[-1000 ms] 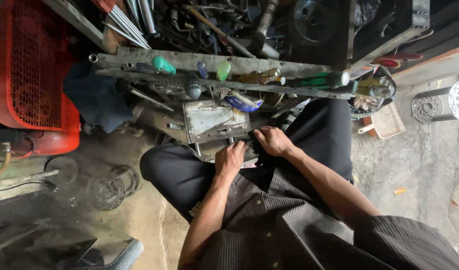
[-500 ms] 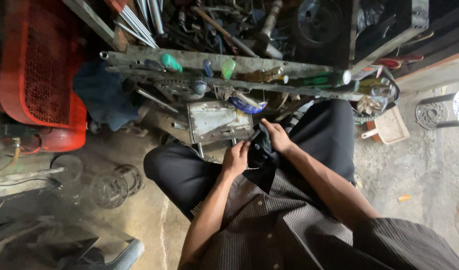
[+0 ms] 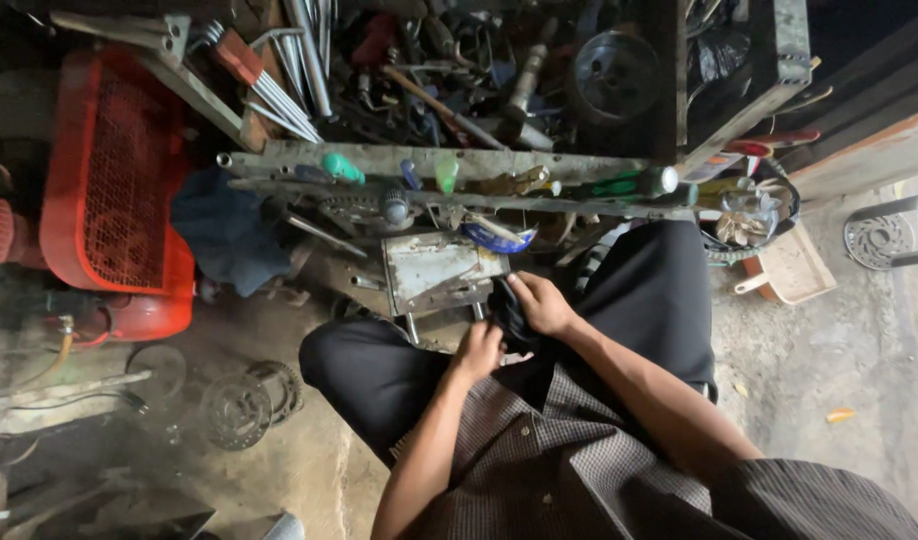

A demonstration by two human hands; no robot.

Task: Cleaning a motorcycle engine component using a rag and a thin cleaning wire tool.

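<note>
Right hand: my right hand (image 3: 544,305) is curled shut over a dark, crumpled cloth-like object (image 3: 511,318), fingers wrapped across its top so it cannot slip; I cannot tell for sure whether it is a rag or a glove.
Left hand: my left hand (image 3: 477,352) is closed on the lower edge of the same dark object, pinching it from below, so the two hands hold it between them.
Where the object sits: it hangs in the gap between my knees, just above the lap, close to the body where both hands can work on it without reaching.
Legs: black trousers (image 3: 649,300) spread wide on either side; I judge this to be a low sit or squat that keeps the hands near the floor-level parts.
Metal box: a scuffed grey metal box (image 3: 434,272) lies just ahead of the hands, between the knees, near enough to touch.
Rack: a long worn metal rail (image 3: 379,162) crosses in front, with screwdrivers stood in it handle up, one of them the green handle (image 3: 341,167), so each can be picked by its colour.
Further out: a red mesh-guarded machine (image 3: 114,190) stands at the left, a blue cloth (image 3: 224,230) is draped beside it, and round metal discs (image 3: 237,408) lie flat on the concrete floor (image 3: 829,360).
</note>
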